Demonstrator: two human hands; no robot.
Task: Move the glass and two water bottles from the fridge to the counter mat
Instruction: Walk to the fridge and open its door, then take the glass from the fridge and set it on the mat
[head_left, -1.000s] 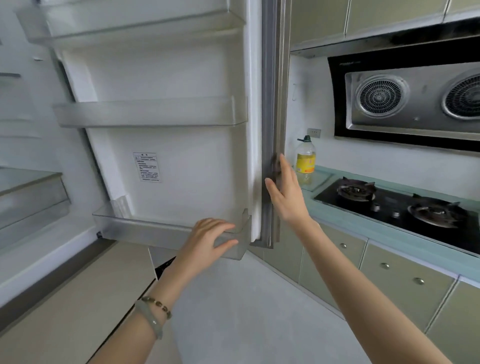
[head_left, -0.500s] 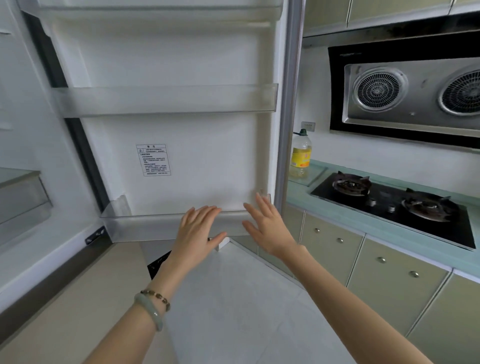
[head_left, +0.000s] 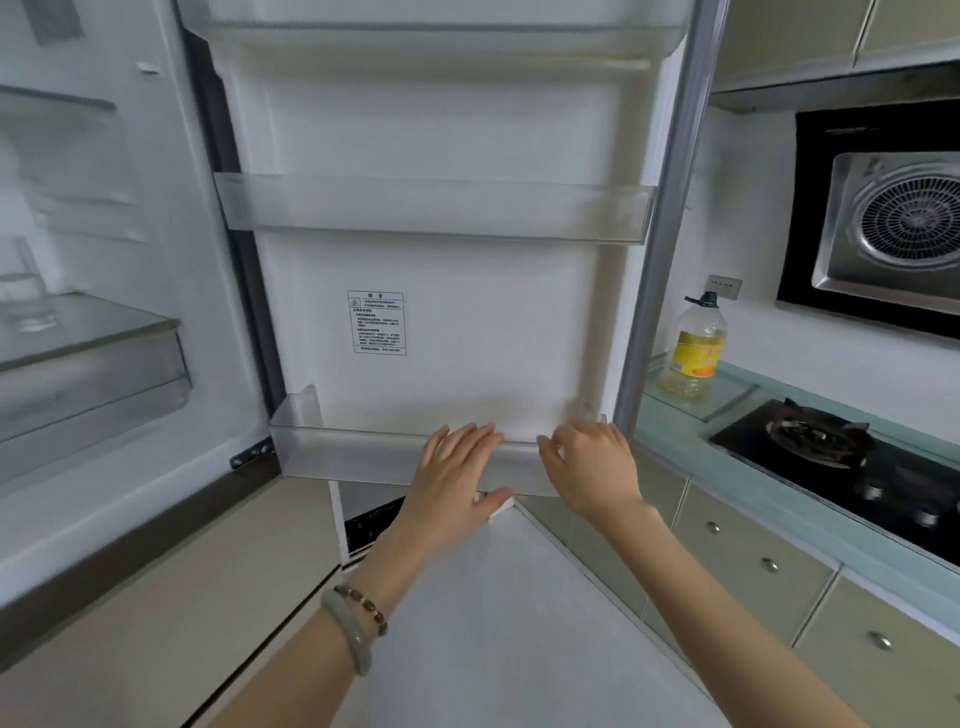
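Reaching w/ left hand (head_left: 457, 478) and right hand (head_left: 589, 467) both empty, fingers spread; turn to 9 o'clock, glass (head_left: 28, 291) sits there, blurry.

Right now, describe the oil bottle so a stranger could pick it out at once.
Start at the teal counter to the right of the open fridge door. At its back corner, against the white wall and left of the black gas stove, stands the oil bottle. It is the only bottle there: clear plastic, yellow label, dark green cap with a handle.
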